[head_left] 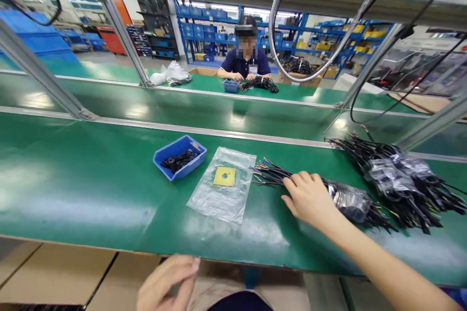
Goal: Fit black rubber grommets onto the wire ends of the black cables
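Note:
My right hand (310,200) lies over a bundle of black cables (272,173) with bare coloured wire ends. Its thumb stands apart from the fingers, which touch the cables without a visible grip. Clear plastic wraps the bundle's right part. At the front edge of the table, my left hand (170,283) has its fingers together and the thumb against their tips; nothing shows between them. Left of the cable ends, a clear plastic bag (207,204) lies flat with a yellow square piece (219,177) with a central hole. A blue bin (186,171) of small black parts stands beside it.
More black cable bundles (397,180) lie at the right of the green table (91,180). A metal rail (219,133) and slanted posts run behind. Cardboard boxes (58,272) sit below the front edge. Across, a person (245,60) works at another bench. A flexible metal conduit (273,34) hangs overhead.

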A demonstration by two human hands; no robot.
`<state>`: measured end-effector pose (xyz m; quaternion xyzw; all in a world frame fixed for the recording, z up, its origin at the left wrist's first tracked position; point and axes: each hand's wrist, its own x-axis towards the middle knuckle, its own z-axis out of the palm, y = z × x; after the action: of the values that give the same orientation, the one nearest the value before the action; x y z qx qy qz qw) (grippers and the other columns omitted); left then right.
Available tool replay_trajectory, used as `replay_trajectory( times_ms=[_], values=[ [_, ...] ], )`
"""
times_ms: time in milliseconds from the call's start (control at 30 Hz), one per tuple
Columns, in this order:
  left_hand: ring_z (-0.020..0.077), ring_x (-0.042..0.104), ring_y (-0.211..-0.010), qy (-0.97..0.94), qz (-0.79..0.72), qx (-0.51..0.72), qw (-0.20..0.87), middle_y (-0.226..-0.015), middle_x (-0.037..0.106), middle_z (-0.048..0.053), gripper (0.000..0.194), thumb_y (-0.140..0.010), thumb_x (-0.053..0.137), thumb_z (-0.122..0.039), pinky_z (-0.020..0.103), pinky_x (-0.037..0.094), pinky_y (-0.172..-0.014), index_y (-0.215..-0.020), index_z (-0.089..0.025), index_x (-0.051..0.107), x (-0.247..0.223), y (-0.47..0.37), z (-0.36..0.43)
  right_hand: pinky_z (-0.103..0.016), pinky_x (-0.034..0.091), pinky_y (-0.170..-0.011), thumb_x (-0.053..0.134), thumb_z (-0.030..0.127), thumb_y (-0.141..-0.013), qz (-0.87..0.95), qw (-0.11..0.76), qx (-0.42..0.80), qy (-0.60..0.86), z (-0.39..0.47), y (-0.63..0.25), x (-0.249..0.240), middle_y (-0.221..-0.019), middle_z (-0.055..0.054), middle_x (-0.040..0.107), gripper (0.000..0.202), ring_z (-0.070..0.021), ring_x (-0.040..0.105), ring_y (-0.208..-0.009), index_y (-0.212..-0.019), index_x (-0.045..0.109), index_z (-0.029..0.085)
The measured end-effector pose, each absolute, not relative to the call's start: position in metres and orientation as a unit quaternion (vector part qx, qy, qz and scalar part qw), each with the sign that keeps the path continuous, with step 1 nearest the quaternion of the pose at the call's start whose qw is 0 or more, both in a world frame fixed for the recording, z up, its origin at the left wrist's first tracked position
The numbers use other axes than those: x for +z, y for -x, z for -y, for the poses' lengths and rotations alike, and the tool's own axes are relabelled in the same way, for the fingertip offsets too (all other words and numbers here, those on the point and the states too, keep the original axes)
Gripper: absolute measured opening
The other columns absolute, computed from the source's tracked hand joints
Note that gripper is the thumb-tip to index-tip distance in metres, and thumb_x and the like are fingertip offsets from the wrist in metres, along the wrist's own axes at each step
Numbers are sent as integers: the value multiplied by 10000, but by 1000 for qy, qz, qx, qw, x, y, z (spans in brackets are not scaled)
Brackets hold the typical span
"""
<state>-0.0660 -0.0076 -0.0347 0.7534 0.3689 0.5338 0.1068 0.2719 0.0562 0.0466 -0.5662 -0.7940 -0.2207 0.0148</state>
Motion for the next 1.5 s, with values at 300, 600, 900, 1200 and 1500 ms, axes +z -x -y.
replay_trajectory(
  times_ms=[300,600,900,1200,1500],
  values=[
    [266,649,-964,-801,-569,180,49,-1078,706,94,318,-867,434,-316,365,496,-841,-1031,-189,675,61,85,-193,-303,265,-605,429,50,-865,741,131,-286,593,-97,-276,26,-686,-47,496,207,-186,429,-633,-767,567,168],
    [215,654,-843,-818,-573,-31,45,-955,685,20,313,-848,379,-245,276,453,-703,-908,-248,686,51,81,-244,-372,378,-761,343,89,-862,778,94,-239,573,-60,-265,4,-1007,-148,640,268,-251,588,-885,-913,601,143],
    [196,663,-870,-821,-565,77,24,-962,703,-17,306,-838,454,-462,285,487,-761,-941,-293,688,24,100,-245,-411,415,-617,342,51,-737,755,37,-313,575,-75,-277,3,-992,-190,652,438,-281,580,-726,-1070,617,124],
    [178,640,-763,-820,-560,116,22,-827,703,-44,323,-809,455,-535,248,472,-662,-800,-267,637,17,104,-245,-290,326,-441,394,-33,-618,733,4,-326,597,-97,-281,21,-616,-38,481,345,-144,416,-363,-786,599,188],
    [104,554,-501,-735,-641,193,106,-919,733,-60,194,-784,522,-430,211,454,-528,-828,-244,558,25,99,-237,-329,401,-624,399,50,-835,758,122,-239,594,-101,-258,13,-785,-77,577,268,-198,550,-655,-977,609,135]
  ],
)
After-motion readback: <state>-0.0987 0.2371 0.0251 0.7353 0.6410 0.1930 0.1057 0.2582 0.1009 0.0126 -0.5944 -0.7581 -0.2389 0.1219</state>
